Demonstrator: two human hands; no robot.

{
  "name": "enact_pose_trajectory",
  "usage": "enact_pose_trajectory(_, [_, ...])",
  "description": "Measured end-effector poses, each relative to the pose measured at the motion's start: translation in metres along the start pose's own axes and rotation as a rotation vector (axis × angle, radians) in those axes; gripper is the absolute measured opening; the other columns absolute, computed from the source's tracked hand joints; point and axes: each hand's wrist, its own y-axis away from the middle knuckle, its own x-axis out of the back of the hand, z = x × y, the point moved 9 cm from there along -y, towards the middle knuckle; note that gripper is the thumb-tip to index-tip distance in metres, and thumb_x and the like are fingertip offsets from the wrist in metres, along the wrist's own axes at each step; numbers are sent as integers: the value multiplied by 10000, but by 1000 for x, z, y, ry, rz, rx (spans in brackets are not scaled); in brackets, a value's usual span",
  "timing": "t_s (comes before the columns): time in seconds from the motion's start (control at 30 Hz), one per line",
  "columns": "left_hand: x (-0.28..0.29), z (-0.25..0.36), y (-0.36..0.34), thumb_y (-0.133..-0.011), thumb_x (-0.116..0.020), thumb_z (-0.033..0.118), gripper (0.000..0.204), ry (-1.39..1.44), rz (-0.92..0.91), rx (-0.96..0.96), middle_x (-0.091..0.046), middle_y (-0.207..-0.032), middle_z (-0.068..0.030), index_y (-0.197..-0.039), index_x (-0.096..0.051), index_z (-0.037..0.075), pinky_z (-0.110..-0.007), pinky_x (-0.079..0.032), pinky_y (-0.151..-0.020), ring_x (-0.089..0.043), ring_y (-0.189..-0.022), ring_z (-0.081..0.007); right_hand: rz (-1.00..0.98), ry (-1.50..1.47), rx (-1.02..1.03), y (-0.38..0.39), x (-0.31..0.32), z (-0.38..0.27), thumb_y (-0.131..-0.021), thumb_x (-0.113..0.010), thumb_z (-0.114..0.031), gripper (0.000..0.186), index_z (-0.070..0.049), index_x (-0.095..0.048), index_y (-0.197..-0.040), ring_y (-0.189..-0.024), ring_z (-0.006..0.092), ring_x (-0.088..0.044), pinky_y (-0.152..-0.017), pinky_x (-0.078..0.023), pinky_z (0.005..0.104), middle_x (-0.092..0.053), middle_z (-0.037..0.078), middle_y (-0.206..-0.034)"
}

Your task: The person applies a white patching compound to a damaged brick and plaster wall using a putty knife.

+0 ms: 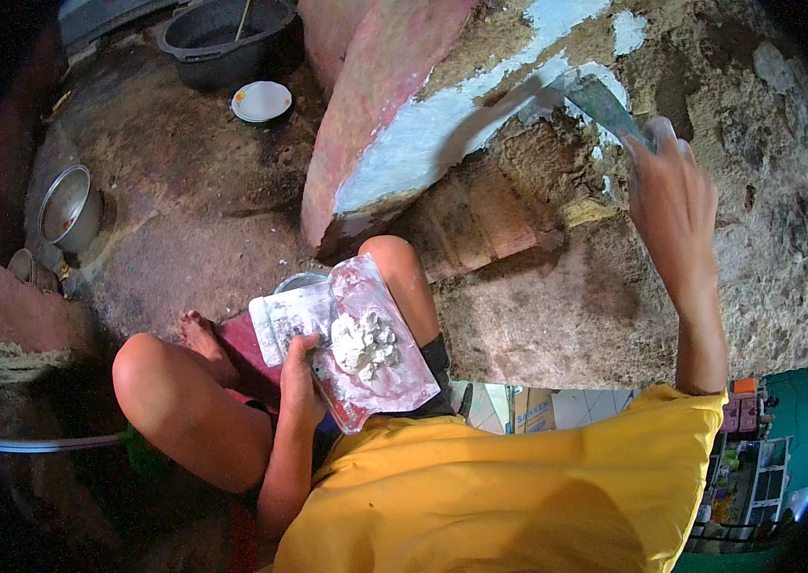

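Note:
My right hand (671,201) grips a putty knife (600,105), its blade against the white-coated patch (461,115) on the rough, crumbling wall at upper right. Beside that patch is bare, pitted plaster. My left hand (299,377) holds a pink-and-white smeared board (394,368) over my lap, with a white pouch or pad on its left part. A lumpy mound of white paste (363,344) sits on the board. My left thumb shows on top; the other fingers are mostly hidden beneath.
A black pot with a stick (196,48), a white plate (261,103) and a metal bowl (70,210) stand on the dirty floor at left. A pink wall edge (347,162) juts beside the work. A ledge (566,325) runs near my right side; shelving shows at lower right.

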Motion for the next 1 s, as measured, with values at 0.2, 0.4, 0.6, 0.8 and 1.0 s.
enact_pose_trajectory(0.2, [-2, 2, 1, -796, -481, 238, 343, -8, -4, -12, -581, -923, -110, -1033, -491, -10, -355, -485, -763, -592, -807, -226, 83, -80, -47, 13, 24, 11, -717, -577, -49, 329, -135, -581, -1035, -805, 283, -574, -631, -493, 381, -515, 91, -992])
enact_pose_trajectory(0.4, [2, -2, -4, -799, -478, 234, 322, -1, -9, -10, -584, -916, -107, -1014, -499, -5, -353, -486, -757, -592, -802, -219, 97, -65, -45, 2, -1, 21, -696, -592, -48, 340, -140, -582, -1022, -813, 286, -573, -616, -498, 383, -517, 96, -1005])
enact_pose_trajectory(0.6, [-1, 3, 2, -798, -474, 236, 311, -6, 16, -40, -583, -897, -100, -994, -508, -3, -349, -486, -745, -593, -788, -216, 44, -123, -105, 10, -33, 43, -731, -611, -97, 283, -87, -583, -1012, -826, 314, -576, -655, -481, 395, -531, 137, -1051])
enact_pose_trajectory(0.8, [3, -2, -3, -797, -472, 238, 305, -1, 17, -3, -583, -885, -97, -985, -509, 0, -351, -491, -730, -594, -771, -216, 141, -209, -105, 23, -57, 54, -708, -628, -100, 318, -78, -571, -1020, -841, 362, -582, -681, -498, 402, -480, 227, -1174])
enact_pose_trajectory(1.0, [0, 0, -1, -808, -468, 237, 302, -5, 12, -26, -585, -883, -102, -987, -508, -2, -349, -492, -731, -594, -771, -216, 172, -302, -161, 32, -41, 60, -729, -625, -104, 322, -91, -574, -1047, -835, 326, -584, -661, -493, 392, -501, 129, -1128])
